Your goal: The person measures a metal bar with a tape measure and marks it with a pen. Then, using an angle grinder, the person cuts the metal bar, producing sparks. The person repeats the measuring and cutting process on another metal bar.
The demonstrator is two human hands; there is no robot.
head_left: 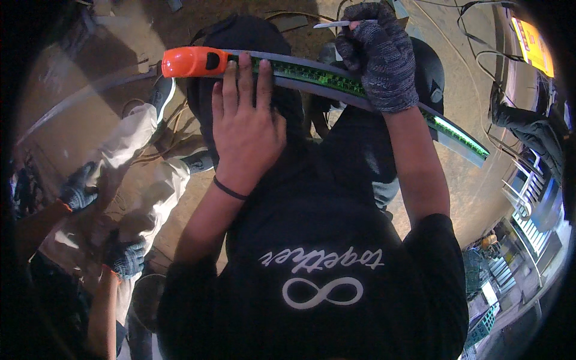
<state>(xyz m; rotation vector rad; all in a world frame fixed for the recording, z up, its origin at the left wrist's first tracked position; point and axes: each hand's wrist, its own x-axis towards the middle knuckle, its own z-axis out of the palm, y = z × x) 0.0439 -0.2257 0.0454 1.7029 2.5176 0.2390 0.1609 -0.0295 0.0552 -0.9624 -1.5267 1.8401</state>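
My bare left hand (246, 126) lies with its fingers pressed over a green measuring tape (318, 75) stretched along a long grey metal bar (450, 138). The tape's orange case (192, 62) sits at the bar's left end, just left of my fingertips. My right hand (378, 54), in a grey knitted glove, rests on the bar and tape further right and grips a thin white marking stick (333, 24) that points left above the bar. A black wristband (228, 189) is on my left wrist.
Below the bar is my black T-shirt (312, 240) with a white print. At the left a co-worker in light trousers (144, 180) has two gloved hands (78, 189) low. Cables (480, 54) lie on the brown floor; crates and racks (516, 222) stand at the right.
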